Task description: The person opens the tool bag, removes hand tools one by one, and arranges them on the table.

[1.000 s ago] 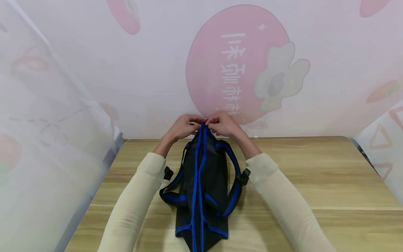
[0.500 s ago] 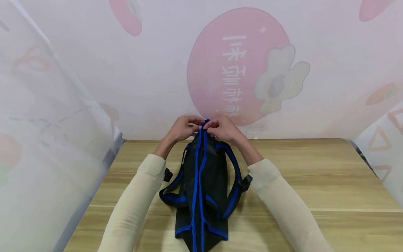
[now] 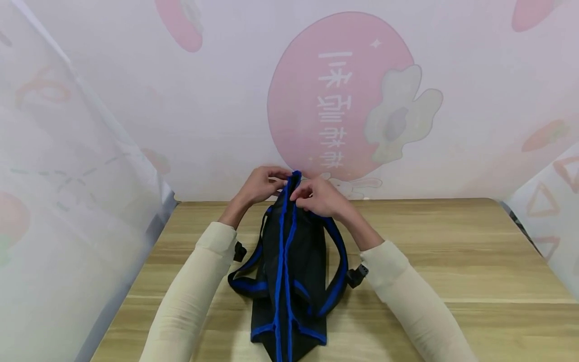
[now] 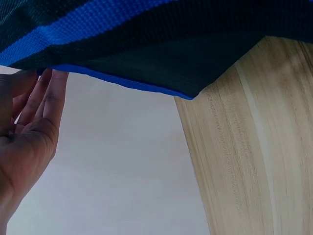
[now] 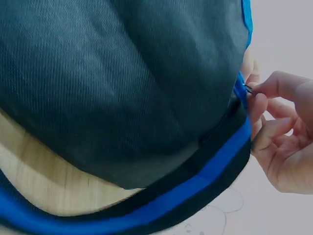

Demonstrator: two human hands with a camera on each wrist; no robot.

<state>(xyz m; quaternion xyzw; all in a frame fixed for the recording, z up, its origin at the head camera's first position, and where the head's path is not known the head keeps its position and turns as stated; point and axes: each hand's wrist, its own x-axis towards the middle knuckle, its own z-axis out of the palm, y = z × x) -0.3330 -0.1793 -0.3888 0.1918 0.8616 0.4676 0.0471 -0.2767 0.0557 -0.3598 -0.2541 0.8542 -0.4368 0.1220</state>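
Observation:
A black bag (image 3: 309, 251) with blue edging stands on the table, its long top seam (image 3: 281, 261) running away from me. My left hand (image 3: 262, 183) pinches the blue-trimmed edge at the far end between thumb and fingers. In the left wrist view, the left hand (image 4: 34, 127) reaches up to that edge from below. My right hand (image 3: 318, 196) is a little nearer to me on the seam, thumb and forefinger pinched together. The right wrist view shows a small dark zipper pull (image 5: 249, 89) at those fingertips. The bag hides part of the left fingertips.
Two black-and-blue straps, a left strap (image 3: 249, 285) and a right strap (image 3: 336, 286), loop out from the bag's sides. A black buckle (image 3: 357, 275) hangs by the right sleeve. The wooden table (image 3: 452, 251) ends at a printed white backdrop (image 3: 217, 100).
My right hand has slid along the seam from the far tip toward me, uncovering the bag's far end. My left hand has stayed in place at the edge.

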